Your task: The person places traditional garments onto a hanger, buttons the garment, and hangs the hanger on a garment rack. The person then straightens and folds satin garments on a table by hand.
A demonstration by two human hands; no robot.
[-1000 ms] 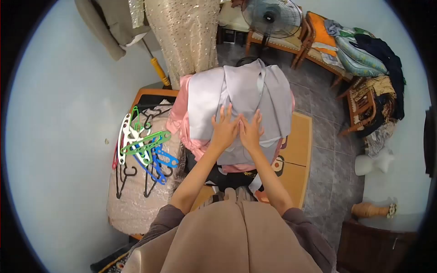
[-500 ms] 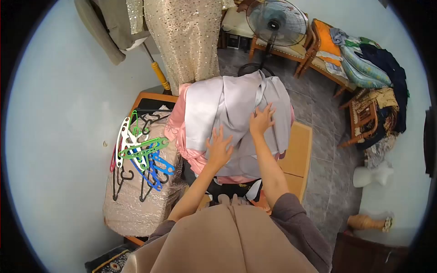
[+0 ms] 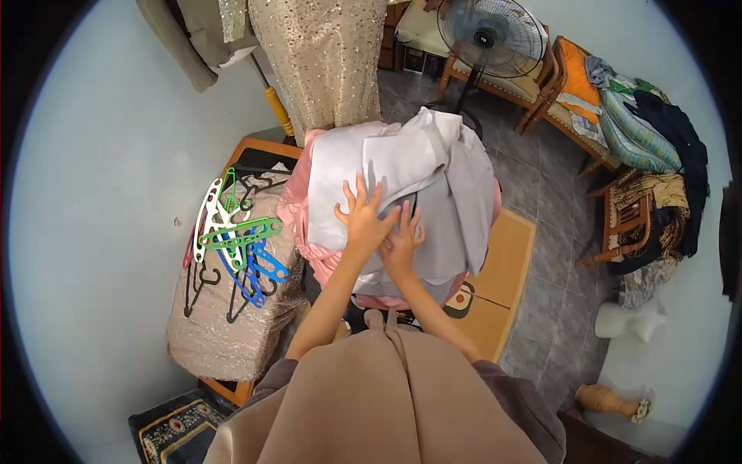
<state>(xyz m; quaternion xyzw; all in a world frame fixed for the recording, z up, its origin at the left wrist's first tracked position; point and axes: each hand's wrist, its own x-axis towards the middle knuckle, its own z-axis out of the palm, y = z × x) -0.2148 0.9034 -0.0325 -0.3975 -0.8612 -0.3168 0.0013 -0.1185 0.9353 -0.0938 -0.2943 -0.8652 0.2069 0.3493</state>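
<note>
A light grey satin garment [image 3: 456, 209] lies loosely folded over pink fabric [image 3: 297, 205] in the middle of the view. My left hand [image 3: 363, 216] rests on the grey cloth with its fingers spread. Close beside it on the right, my right hand [image 3: 400, 241] touches the same cloth, fingers apart. Near the fingertips a fold of the garment crosses the pile, with a small dark gap below it. Neither hand grips anything that I can see.
Green, white, blue and black hangers [image 3: 239, 236] lie on a cloth-covered table [image 3: 209, 340] at left. A cardboard box [image 3: 510, 271] is at right. Behind stand a sequined dress [image 3: 325, 62], a fan [image 3: 487, 37] and chairs with clothes [image 3: 634, 127].
My hands moved apart on the cloth, then came together again, slightly left of before. The garment's upper layer has shifted, and its folds now lie differently.
</note>
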